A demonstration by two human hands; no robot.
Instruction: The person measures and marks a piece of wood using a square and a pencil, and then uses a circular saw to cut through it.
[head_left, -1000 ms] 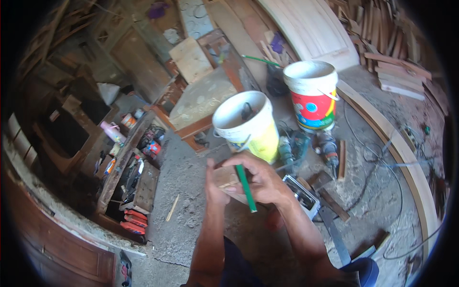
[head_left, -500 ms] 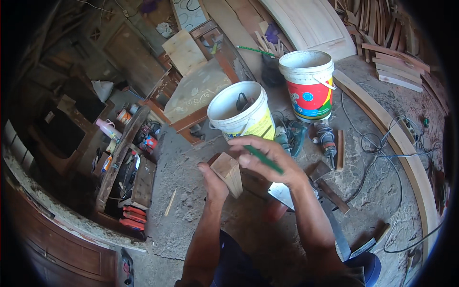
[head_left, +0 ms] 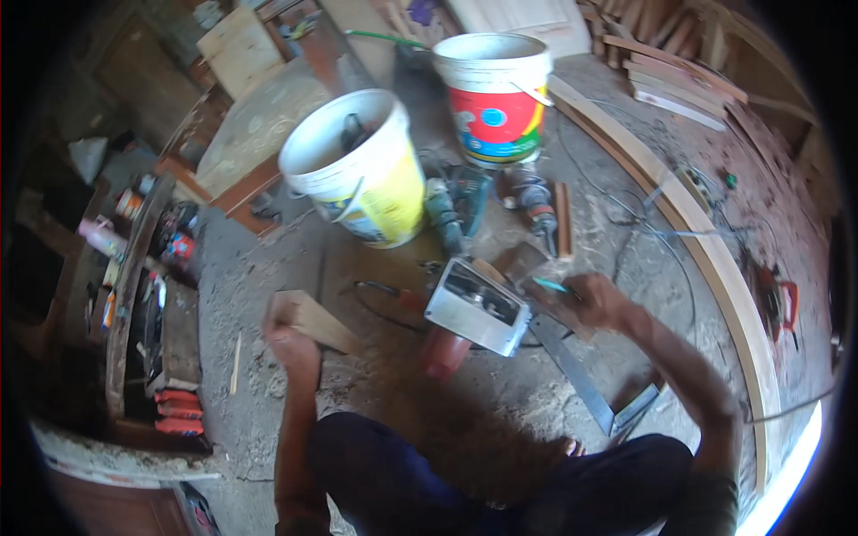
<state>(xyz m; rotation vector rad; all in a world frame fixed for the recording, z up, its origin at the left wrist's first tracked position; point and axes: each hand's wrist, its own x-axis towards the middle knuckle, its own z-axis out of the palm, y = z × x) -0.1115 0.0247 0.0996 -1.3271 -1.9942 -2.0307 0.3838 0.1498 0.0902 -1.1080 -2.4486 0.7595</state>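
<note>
My left hand (head_left: 291, 338) is closed round a tapering wooden block (head_left: 320, 323), held low over the floor at the left. My right hand (head_left: 601, 302), blurred by motion, is closed with a slim green pencil (head_left: 550, 285) sticking out to the left. Just beside that hand lies a hammer-like tool with a wooden handle (head_left: 559, 313); whether the fingers touch it I cannot tell. Between my hands a red power tool (head_left: 444, 354) lies with its flat metal base plate (head_left: 487, 332) facing up. The metal blade of a square (head_left: 576, 375) lies below my right hand.
Two white buckets, one with a yellow label (head_left: 389, 201) and one with a red label (head_left: 496, 121), stand ahead. Power drills (head_left: 534, 205), cables and a long curved timber (head_left: 715, 259) lie to the right. A wooden toolbox (head_left: 179, 322) is at the left.
My hands have moved apart: the left carries the wooden block to the left and down, the right takes the pencil right, beside the hammer-like tool. The view has shifted lower and rightward.
</note>
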